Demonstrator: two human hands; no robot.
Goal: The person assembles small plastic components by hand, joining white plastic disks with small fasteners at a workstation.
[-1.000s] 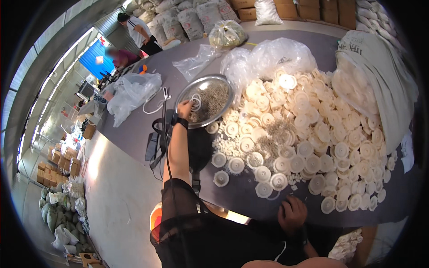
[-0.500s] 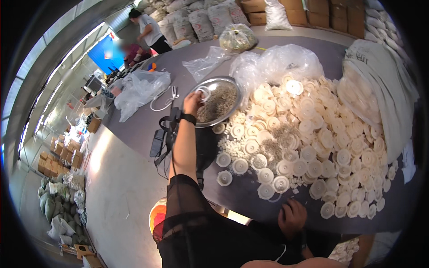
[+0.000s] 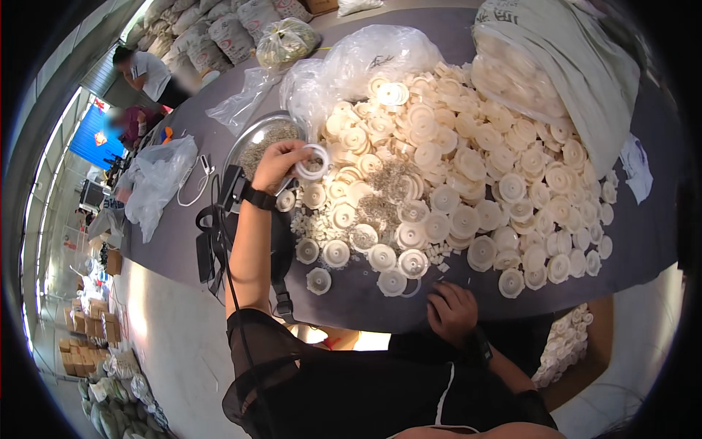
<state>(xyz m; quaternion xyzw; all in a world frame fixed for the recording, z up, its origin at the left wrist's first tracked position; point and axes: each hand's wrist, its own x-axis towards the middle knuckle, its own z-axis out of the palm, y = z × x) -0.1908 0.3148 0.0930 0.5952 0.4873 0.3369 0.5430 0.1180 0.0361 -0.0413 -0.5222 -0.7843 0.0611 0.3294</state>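
My left hand point(image 3: 276, 164) has a white plastic ring point(image 3: 313, 162) pinched between thumb and fingers. It is raised over the near right rim of a round metal bowl point(image 3: 235, 155) that holds many small brownish-grey pieces. Low at the table's front edge, my right hand point(image 3: 452, 313) rests with its fingers loosely bent and a little apart, and nothing shows in it. Near its fingertips lie tiny white bits and a thin pale ring point(image 3: 413, 290). A wide heap of cream-coloured round plastic discs point(image 3: 468, 157) spreads ahead of both hands, with small grey pieces point(image 3: 380, 208) scattered over some.
Clear plastic bags point(image 3: 380, 55) lie behind the heap, and a large pale sack point(image 3: 578, 80) of discs slumps at the far right. A white cable point(image 3: 194, 192) and a crumpled bag point(image 3: 157, 175) are on the left. Two people stand or sit at the far left.
My left hand has lifted the ring from over the bowl's contents and brought it right, toward the heap. My right hand stays at the table edge. The whole view has shifted.
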